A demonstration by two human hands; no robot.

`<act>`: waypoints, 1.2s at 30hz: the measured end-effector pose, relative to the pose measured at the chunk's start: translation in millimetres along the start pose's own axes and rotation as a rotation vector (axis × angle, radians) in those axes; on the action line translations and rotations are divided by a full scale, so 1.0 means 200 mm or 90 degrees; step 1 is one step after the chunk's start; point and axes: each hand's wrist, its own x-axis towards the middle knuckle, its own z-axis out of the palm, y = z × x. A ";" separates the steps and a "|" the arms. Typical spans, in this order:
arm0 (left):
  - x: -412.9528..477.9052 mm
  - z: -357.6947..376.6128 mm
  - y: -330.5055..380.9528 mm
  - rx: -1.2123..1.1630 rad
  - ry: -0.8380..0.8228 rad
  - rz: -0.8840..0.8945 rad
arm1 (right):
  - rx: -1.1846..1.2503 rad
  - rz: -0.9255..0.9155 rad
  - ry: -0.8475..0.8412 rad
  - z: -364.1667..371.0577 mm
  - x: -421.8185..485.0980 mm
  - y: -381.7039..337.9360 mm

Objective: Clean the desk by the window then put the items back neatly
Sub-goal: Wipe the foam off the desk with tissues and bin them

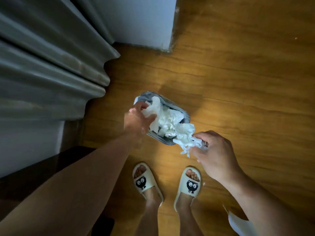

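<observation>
Slippers: a person stands in pale slides printed with a black cartoon face, the left slipper (144,183) and right slipper (189,184) side by side at lower centre, toes pointing up the frame.
Garment: a scrap of white cloth (238,225) shows at the lower right edge, beneath the right forearm.
Furniture: a dark wooden furniture edge (25,181) crosses the lower left corner, partly hidden by the left arm.
Right hand: the right hand (216,154), right of centre, has its fingertips pinched together on a torn tissue clump (187,142) that hangs over the near rim of the bin.
Left hand: the left hand (138,120), slightly blurred, reaches over the bin's left side, thumb and fingers closed on a tissue sheet (150,111).
Bin: a small grey waste bin (187,115) with rounded corners stands on the floor at centre frame, just beyond the feet.
Contents: crumpled tissues (168,123), white, lie piled in the bin up to its rim, touching both held pieces.
Floor: wood-grain flooring (238,82) in warm orange-brown fills the right half.
Curtain: a grey-green curtain (42,65) hangs in heavy folds across the upper left, its hem near the bin.
Wall: a pale wall corner (144,19) stands at top centre, its base scuffed where it meets the floor.
</observation>
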 end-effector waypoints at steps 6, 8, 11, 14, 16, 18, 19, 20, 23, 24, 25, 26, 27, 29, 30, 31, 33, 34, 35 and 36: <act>0.07 0.07 -0.13 0.017 -0.055 0.000 | -0.029 -0.025 0.018 0.15 0.15 0.04; 0.03 0.02 -0.15 0.014 -0.047 -0.008 | -0.042 -0.029 0.012 0.17 0.19 0.02; -0.07 -0.06 -0.21 -0.018 -0.051 -0.018 | -0.049 -0.038 0.005 0.21 0.26 -0.02; -0.16 -0.12 -0.28 -0.049 -0.055 -0.041 | -0.061 -0.048 -0.010 0.27 0.35 -0.05; -0.20 -0.15 -0.33 -0.056 -0.059 -0.067 | -0.080 -0.051 -0.035 0.31 0.40 -0.05; -0.23 -0.17 -0.36 -0.057 -0.063 -0.084 | -0.091 -0.044 -0.055 0.34 0.43 -0.05; -0.25 -0.18 -0.38 -0.054 -0.062 -0.086 | -0.097 -0.038 -0.061 0.34 0.44 -0.05; -0.26 -0.19 -0.39 -0.053 -0.061 -0.088 | -0.103 -0.035 -0.061 0.34 0.44 -0.04; -0.33 -0.23 -0.39 -0.060 -0.058 -0.083 | -0.110 -0.026 -0.050 0.29 0.39 -0.03; -0.35 -0.25 -0.39 -0.064 -0.056 -0.079 | -0.111 -0.021 -0.048 0.26 0.36 -0.03; -0.39 -0.27 -0.38 -0.067 -0.055 -0.077 | -0.113 -0.017 -0.047 0.22 0.32 -0.04; -0.42 -0.31 -0.37 -0.070 -0.058 -0.078 | -0.116 -0.013 -0.048 0.18 0.28 -0.05; -0.46 -0.34 -0.35 -0.071 -0.063 -0.083 | -0.119 -0.011 -0.051 0.14 0.23 -0.07; -0.56 -0.43 -0.33 -0.059 -0.077 -0.096 | -0.134 -0.016 -0.057 0.03 0.10 -0.13; -0.62 -0.49 -0.31 -0.045 -0.086 -0.103 | -0.144 -0.018 -0.059 -0.04 0.03 -0.16; -0.69 -0.55 -0.30 -0.035 -0.098 -0.107 | -0.152 -0.019 -0.059 -0.10 -0.04 -0.19; -0.84 -0.68 -0.26 -0.033 -0.116 -0.100 | -0.166 -0.017 -0.055 -0.24 -0.21 -0.28; -0.92 -0.75 -0.23 -0.033 -0.121 -0.093 | -0.172 -0.017 -0.053 -0.31 -0.30 -0.32; -1.00 -0.83 -0.21 -0.033 -0.122 -0.088 | -0.177 -0.017 -0.051 -0.38 -0.38 -0.37; -1.08 -0.90 -0.18 -0.036 -0.117 -0.085 | -0.182 -0.020 -0.050 -0.45 -0.47 -0.43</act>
